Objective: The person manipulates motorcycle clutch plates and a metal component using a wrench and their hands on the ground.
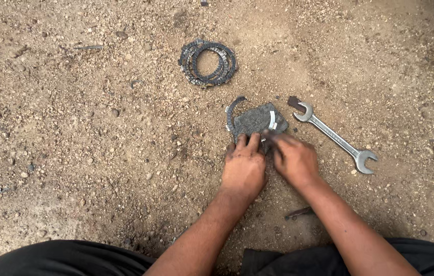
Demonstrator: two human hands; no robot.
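Sheet of dark abrasive material (257, 121), roughly rectangular and worn at its corners, lies flat on the gravelly ground (74, 153) at the centre of the view, just beyond both hands. Left hand (244, 166) presses palm-down on the near edge of the sheet, fingers spread and flat, gripping nothing. Right hand (293, 158) is curled at the sheet's near right corner; its fingertips pinch toward something small and blurred, and whether they have hold of a part cannot be told. A light curved half-ring piece (273, 120) rests on the sheet's right side, and a dark toothed arc fragment (231, 110) lies touching its left edge. Judged from this layout, rubbing work on the sheet appears under way, with the pieces on and beside it not yet gathered. An open-ended spanner (335, 137) lies just right of the sheet, angled from far-left to near-right, with a small dark block (294, 101) at its far jaw. A stack of toothed friction rings (208, 62) sits well apart on the far side. Open ground extends to the left; the person's dark-clad knees (63, 258) bound the near edge.
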